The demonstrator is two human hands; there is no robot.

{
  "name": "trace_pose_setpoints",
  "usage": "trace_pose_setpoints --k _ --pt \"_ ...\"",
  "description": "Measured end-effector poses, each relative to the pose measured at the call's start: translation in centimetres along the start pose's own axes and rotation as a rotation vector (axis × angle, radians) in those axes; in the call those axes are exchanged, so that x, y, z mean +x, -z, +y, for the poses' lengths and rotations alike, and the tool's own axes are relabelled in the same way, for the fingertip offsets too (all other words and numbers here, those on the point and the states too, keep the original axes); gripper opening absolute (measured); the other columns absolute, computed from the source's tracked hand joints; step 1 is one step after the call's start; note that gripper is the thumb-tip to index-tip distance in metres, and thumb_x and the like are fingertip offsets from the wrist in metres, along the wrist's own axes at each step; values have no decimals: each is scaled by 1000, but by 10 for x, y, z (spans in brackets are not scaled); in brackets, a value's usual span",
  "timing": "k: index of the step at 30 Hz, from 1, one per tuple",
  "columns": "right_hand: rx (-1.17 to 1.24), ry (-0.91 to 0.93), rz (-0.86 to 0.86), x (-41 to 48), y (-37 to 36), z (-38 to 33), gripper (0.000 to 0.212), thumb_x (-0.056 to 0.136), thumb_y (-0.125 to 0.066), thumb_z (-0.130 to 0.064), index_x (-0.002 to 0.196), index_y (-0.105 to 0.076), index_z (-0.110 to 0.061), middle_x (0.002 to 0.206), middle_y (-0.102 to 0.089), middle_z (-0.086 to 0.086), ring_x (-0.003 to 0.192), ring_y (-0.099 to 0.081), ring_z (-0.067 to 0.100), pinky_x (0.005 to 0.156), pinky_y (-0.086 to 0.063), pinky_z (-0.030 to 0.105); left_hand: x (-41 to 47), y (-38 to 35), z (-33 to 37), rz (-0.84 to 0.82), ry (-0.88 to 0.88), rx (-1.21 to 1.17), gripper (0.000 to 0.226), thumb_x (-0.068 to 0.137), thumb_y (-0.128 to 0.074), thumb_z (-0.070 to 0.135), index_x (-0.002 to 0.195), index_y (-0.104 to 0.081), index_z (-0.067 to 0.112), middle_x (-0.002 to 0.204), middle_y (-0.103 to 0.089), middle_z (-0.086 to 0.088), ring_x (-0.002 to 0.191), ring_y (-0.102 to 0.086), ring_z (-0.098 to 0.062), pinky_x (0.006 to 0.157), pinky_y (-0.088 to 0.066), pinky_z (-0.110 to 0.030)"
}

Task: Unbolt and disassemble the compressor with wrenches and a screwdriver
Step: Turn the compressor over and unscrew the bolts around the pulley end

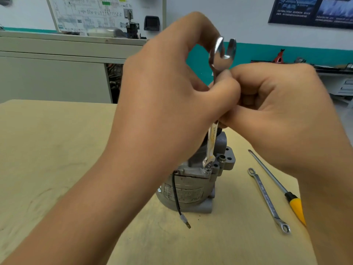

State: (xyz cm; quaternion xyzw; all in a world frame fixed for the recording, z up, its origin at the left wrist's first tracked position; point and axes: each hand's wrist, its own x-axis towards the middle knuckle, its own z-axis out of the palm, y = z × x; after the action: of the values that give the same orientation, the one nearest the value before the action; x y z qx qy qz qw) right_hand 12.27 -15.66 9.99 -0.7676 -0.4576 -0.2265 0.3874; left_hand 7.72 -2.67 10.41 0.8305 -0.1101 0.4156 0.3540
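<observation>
Both forearms are reaching in from the near edge. The left hand (162,88) and right hand (282,104) are meeting above the compressor (187,190), each curling its fingers round the middle of a wrench (212,144) that is standing almost upright. Its open end is pointing up, and its lower end is sitting on a bolt (208,166) at the compressor's top. The compressor is standing on end mid-table (57,150), with nothing visibly clamping it. Gripping this high is risking the wrench head tilting and slipping off, rounding the bolt, or the free compressor twisting and toppling. To the right, a second wrench (268,199) and a screwdriver (275,180) are lying close by the right forearm, where a sudden slip could be knocking them off.
</observation>
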Motion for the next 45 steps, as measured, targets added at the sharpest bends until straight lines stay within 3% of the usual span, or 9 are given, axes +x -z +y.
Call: trace_pose_setpoints --k 5,10,18,22,26,29,37,42,45 --pt "-13 6 -58 -1 -4 1 10 85 -50 -18 79 -55 -24 56 -55 -12 54 -61 0 46 -43 12 -3 -4 -3 26 -9 -93 9 79 -57 26 85 -59 33 60 -64 3 55 -65 -11 59 -56 -35" --pt "-21 -20 -100 -2 -2 1 12 89 -45 -23 78 -48 -24 79 -61 -17 62 -61 0 52 -44 12 1 -6 -10 8 -41 -226 4 85 -61 28 86 -65 27 64 -63 0 59 -67 -20 59 -57 -41" --pt "-32 -15 -154 -1 -1 3 17 94 -39 -24 78 -46 -25 66 -58 -28 58 -59 -3 49 -40 6 5 -2 -13 -148 -109 -347 18 93 -57 25 111 -59 27 65 -56 -4 50 -61 -11 49 -48 -20" --pt "-22 -26 -188 1 0 4 21 93 -38 -24 73 -45 -27 63 -59 -23 57 -59 2 50 -41 9 7 -4 -16 -158 -136 -327 18 91 -59 26 108 -57 28 77 -55 -5 69 -61 -23 61 -54 -39" --pt "22 -48 -208 1 -1 5 21 93 -37 -24 74 -45 -26 68 -61 -15 58 -57 2 53 -40 10 9 -5 -21 -173 -123 -379 20 91 -58 22 109 -53 29 103 -62 8 96 -60 -10 72 -53 -32" --pt "84 -47 -214 2 0 8 23 95 -37 -23 74 -46 -24 67 -61 -8 56 -55 5 53 -39 13 10 -9 -21 -228 -138 -506 36 94 -53 9 126 -46 23 113 -63 -1 90 -65 -16 56 -57 -34" --pt "237 -18 -240 4 3 16 27 97 -35 -19 76 -51 -26 61 -60 -6 48 -49 7 47 -38 17 14 -12 -18 -203 -172 -605 17 88 -62 6 95 -55 21 84 -66 6 76 -69 -34 43 -54 -45" --pt "355 -28 -284 5 10 24 26 96 -38 -18 84 -58 -31 69 -66 1 45 -50 15 48 -42 23 16 -14 -14 -177 -165 -598 17 86 -66 8 94 -55 19 75 -67 0 64 -68 -36 34 -49 -39" --pt "443 -83 -293 5 10 30 22 94 -39 -19 88 -59 -13 71 -69 2 40 -52 16 43 -39 20 17 -17 -15 -175 -98 -602 30 86 -65 9 112 -52 19 78 -63 -16 74 -65 -44 39 -51 -45"
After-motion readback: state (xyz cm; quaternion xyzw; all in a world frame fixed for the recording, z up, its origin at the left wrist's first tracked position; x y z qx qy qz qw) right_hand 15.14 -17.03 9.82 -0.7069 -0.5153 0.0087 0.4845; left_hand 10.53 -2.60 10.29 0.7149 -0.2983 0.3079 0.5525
